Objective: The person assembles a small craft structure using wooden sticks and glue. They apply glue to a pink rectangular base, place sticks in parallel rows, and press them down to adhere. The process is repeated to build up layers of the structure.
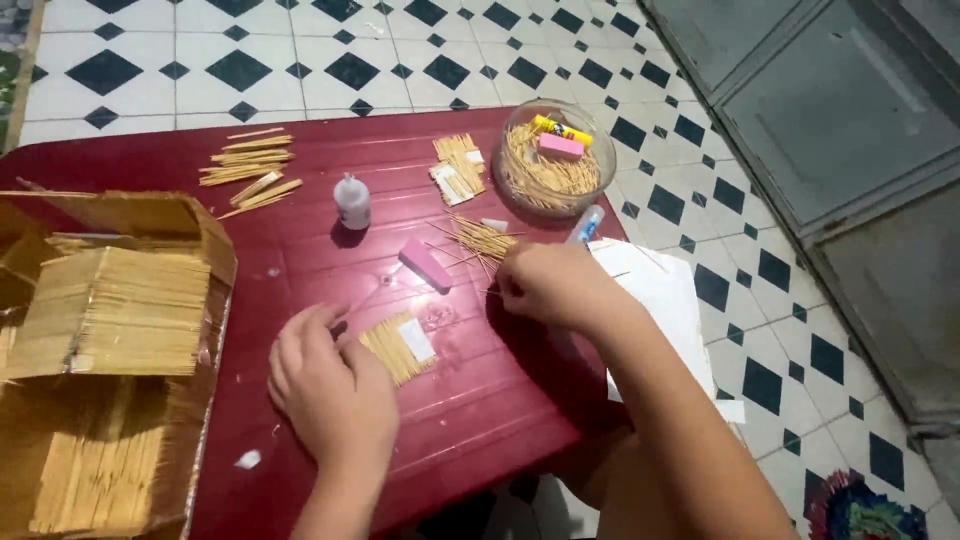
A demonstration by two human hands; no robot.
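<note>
My left hand (330, 385) rests on the dark red table (470, 400), fingers curled beside a small flat panel of glued toothpicks with a white paper patch (398, 345). My right hand (552, 283) is closed at the edge of a loose pile of toothpicks (480, 238), fingertips pinching at them; what it holds is hidden. A pink wedge-shaped block (425, 263) lies between the pile and the panel. A small glue bottle (352, 201) stands farther back.
A glass bowl (556, 158) holds toothpicks, a yellow tube and a pink block. Another toothpick panel (458, 168) and stick bundles (247, 165) lie at the back. A cardboard-and-toothpick house (110, 330) fills the left. White paper (665, 295) overhangs the right edge above tiled floor.
</note>
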